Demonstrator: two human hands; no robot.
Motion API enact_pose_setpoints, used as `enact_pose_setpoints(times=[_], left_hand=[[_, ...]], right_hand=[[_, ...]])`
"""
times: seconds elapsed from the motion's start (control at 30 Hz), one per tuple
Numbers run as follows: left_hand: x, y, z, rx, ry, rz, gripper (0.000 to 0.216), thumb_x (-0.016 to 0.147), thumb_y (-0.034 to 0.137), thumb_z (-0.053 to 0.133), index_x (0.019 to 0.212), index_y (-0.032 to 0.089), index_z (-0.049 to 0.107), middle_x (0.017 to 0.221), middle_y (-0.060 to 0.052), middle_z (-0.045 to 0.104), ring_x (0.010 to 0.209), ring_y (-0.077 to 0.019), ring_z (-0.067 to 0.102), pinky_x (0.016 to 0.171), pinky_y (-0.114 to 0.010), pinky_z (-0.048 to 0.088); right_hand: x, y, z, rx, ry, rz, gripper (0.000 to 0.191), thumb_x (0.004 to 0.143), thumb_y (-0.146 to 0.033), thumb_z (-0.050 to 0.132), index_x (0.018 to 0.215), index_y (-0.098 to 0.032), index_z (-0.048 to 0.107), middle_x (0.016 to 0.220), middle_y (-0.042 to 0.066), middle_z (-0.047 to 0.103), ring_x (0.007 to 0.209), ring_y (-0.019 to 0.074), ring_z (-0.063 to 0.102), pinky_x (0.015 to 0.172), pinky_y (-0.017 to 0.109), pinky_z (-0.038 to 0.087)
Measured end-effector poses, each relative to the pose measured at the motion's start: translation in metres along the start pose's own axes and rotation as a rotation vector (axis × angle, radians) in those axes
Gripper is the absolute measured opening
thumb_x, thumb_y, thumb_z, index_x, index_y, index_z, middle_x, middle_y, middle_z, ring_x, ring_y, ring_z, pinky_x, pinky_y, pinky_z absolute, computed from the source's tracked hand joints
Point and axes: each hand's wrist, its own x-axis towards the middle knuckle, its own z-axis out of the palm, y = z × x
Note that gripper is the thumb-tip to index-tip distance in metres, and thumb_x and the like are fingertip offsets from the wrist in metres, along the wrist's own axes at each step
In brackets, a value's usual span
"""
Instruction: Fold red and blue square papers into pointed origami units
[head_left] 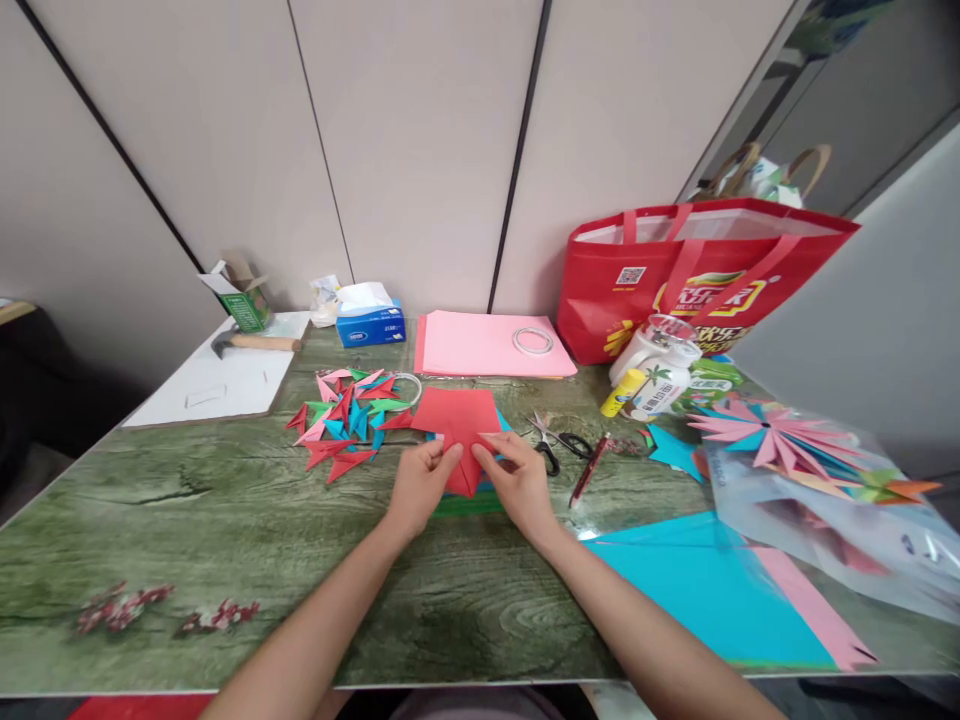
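A red sheet of folding paper (457, 412) is held up before me, its near end folded to a point. My left hand (424, 482) pinches its left edge between thumb and fingers. On the opposite edge my right hand (519, 484) grips it the same way. Beneath it lie blue and green sheets, mostly hidden. Left of the paper is a heap of small folded paper pieces (351, 420) in red, pink, green and blue. Scissors (559, 442) with black handles rest just right of my right hand, beside a dark red pen (589, 470).
Pink paper (480, 345) with a tape roll (532, 341) lies at the back, near a tissue box (370, 326). A hammer (259, 342) rests on a white board. Rightward stand a red bag (600, 290), white jar (660, 375) and glue stick (622, 393); blue paper (712, 590) lies nearer.
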Motion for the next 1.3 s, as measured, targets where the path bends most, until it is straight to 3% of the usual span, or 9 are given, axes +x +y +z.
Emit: enact_pose_setpoints(times=[0.17,0.37,0.63,0.73,0.8,0.93,1.07,1.17,1.3], left_hand=[[-0.004,-0.003,0.003,0.091,0.003,0.074,0.035,0.070,0.041,0.055,0.049,0.015,0.043,0.045,0.007,0.029,0.041,-0.0055,0.026,0.041,-0.019,0.020],[-0.002,0.001,0.000,0.205,0.018,0.118,0.039,0.072,0.038,0.053,0.046,0.017,0.034,0.048,0.007,0.020,0.045,-0.0062,0.019,0.042,-0.020,0.015],[0.003,0.004,-0.004,0.087,-0.039,0.032,0.031,0.071,0.037,0.056,0.053,0.014,0.046,0.049,0.006,0.033,0.047,-0.0066,0.028,0.045,-0.018,0.023],[0.003,0.005,-0.004,0.025,-0.110,-0.019,0.027,0.068,0.038,0.060,0.061,0.012,0.056,0.052,0.004,0.046,0.049,-0.0084,0.038,0.047,-0.019,0.030],[0.003,0.007,-0.004,-0.008,-0.158,-0.049,0.027,0.067,0.038,0.061,0.066,0.011,0.060,0.055,0.002,0.053,0.052,-0.0108,0.045,0.050,-0.021,0.034],[0.000,0.011,-0.004,-0.013,-0.323,-0.081,0.029,0.069,0.038,0.060,0.078,0.011,0.062,0.064,-0.001,0.061,0.058,-0.0142,0.053,0.056,-0.024,0.040],[-0.003,0.014,-0.002,0.075,-0.419,-0.064,0.028,0.073,0.038,0.057,0.072,0.010,0.061,0.065,-0.003,0.062,0.059,-0.0148,0.055,0.055,-0.024,0.041],[-0.006,0.016,0.001,0.073,-0.468,-0.075,0.028,0.074,0.038,0.055,0.072,0.011,0.058,0.065,-0.004,0.063,0.060,-0.0160,0.059,0.057,-0.025,0.044],[-0.011,0.016,0.007,-0.001,-0.489,-0.159,0.028,0.077,0.042,0.051,0.081,0.014,0.051,0.064,-0.003,0.063,0.057,-0.0171,0.064,0.053,-0.027,0.049]], right_hand=[[-0.009,0.004,0.000,-0.263,0.020,-0.427,0.038,0.082,-0.012,0.045,0.117,-0.024,0.052,0.075,0.003,0.045,0.067,0.0126,0.047,0.058,0.025,0.042],[-0.005,0.008,-0.004,-0.487,-0.200,-0.527,0.054,0.082,-0.009,0.039,0.133,-0.025,0.030,0.079,0.004,0.040,0.069,0.0146,0.044,0.058,0.026,0.043],[-0.005,-0.007,-0.009,-0.675,-0.422,-0.346,0.057,0.083,-0.037,0.042,0.133,-0.014,0.029,0.087,0.010,0.042,0.076,0.0215,0.045,0.053,0.030,0.043],[-0.004,-0.004,-0.009,-0.483,-0.412,-0.268,0.048,0.087,-0.034,0.033,0.131,-0.014,0.035,0.080,0.008,0.043,0.070,0.0184,0.045,0.057,0.031,0.042],[-0.001,-0.002,-0.009,-0.267,-0.354,-0.181,0.042,0.088,-0.032,0.031,0.123,-0.017,0.047,0.073,0.005,0.044,0.066,0.0159,0.044,0.060,0.029,0.041],[0.007,0.003,-0.010,0.148,-0.206,0.120,0.030,0.080,-0.039,0.049,0.092,-0.019,0.068,0.068,0.002,0.055,0.060,0.0127,0.043,0.055,0.025,0.038],[0.009,0.007,-0.010,0.460,-0.263,0.420,0.031,0.070,-0.044,0.059,0.080,-0.016,0.070,0.062,0.000,0.057,0.052,0.0098,0.042,0.048,0.022,0.035],[0.007,0.007,-0.010,0.586,-0.293,0.497,0.031,0.065,-0.044,0.064,0.076,-0.015,0.069,0.059,0.000,0.057,0.051,0.0096,0.044,0.048,0.022,0.034],[0.008,0.001,-0.012,0.570,-0.237,0.479,0.031,0.064,-0.043,0.066,0.077,-0.015,0.070,0.059,0.000,0.059,0.049,0.0091,0.044,0.046,0.022,0.033]])
